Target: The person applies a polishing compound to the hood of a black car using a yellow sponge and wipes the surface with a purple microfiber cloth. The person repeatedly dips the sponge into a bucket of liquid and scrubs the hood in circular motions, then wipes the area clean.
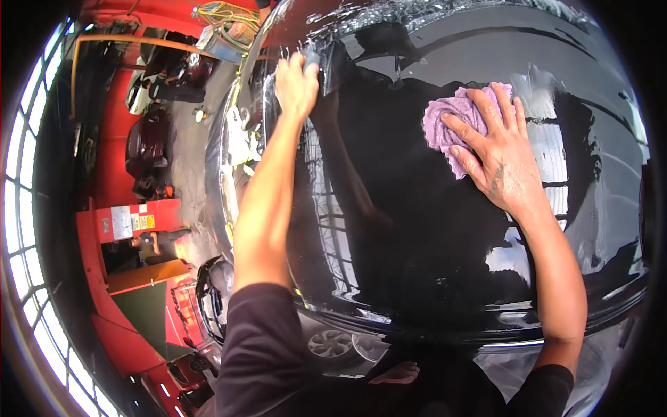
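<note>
A glossy black car panel (pixel 417 229), wet and streaked with suds, fills the middle and right of the view. My right hand (pixel 500 153) presses a bunched purple cloth (pixel 448 115) against it, fingers spread over the fabric. Farther off, at the panel's left side, my left hand (pixel 297 87) is closed on a small grey-blue pad (pixel 311 58). Its fingers hide part of the pad, so I cannot tell its exact kind. White suds lie around that hand.
A silver wheel (pixel 330 343) shows below the panel's near edge. To the left are a red cabinet (pixel 132 278), a dark red car (pixel 147 142) and a person (pixel 156 240) on the grey floor. A coiled yellow hose (pixel 226 15) lies at the far left.
</note>
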`<state>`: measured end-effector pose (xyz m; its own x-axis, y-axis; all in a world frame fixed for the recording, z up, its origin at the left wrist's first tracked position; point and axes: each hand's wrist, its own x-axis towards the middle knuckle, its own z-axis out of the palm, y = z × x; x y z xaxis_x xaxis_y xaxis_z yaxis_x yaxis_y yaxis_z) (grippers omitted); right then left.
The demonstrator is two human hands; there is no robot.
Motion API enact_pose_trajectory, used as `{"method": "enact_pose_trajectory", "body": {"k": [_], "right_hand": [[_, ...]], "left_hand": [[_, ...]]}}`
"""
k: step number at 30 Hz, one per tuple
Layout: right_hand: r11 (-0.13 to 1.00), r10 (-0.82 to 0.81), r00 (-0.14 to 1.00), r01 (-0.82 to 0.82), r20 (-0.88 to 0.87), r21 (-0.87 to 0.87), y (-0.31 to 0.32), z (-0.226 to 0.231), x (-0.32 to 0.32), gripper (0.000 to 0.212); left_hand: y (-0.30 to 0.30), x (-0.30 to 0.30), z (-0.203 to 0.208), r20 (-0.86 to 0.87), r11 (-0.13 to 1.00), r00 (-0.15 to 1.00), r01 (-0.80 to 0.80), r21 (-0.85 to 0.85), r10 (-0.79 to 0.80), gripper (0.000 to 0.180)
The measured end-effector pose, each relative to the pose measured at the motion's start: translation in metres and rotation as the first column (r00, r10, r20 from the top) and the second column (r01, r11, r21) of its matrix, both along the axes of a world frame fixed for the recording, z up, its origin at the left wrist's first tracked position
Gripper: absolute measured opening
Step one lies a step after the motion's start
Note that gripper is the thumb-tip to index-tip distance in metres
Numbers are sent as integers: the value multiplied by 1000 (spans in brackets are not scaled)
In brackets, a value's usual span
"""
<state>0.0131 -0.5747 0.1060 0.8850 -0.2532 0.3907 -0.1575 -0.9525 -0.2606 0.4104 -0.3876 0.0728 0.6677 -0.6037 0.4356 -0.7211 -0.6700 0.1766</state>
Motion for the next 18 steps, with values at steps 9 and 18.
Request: {"method": "enact_pose_trajectory", "body": {"k": [9,18], "right_hand": [[999,-34,999,34,6,9,2,-1,0,42],[999,-17,1000,17,15,29,-1,2,-3,42]], "left_hand": [[52,-82,2,-50,979,979,196,-46,-198,35],[59,-111,4,-30,989,990,137,-49,-138,33]]}}
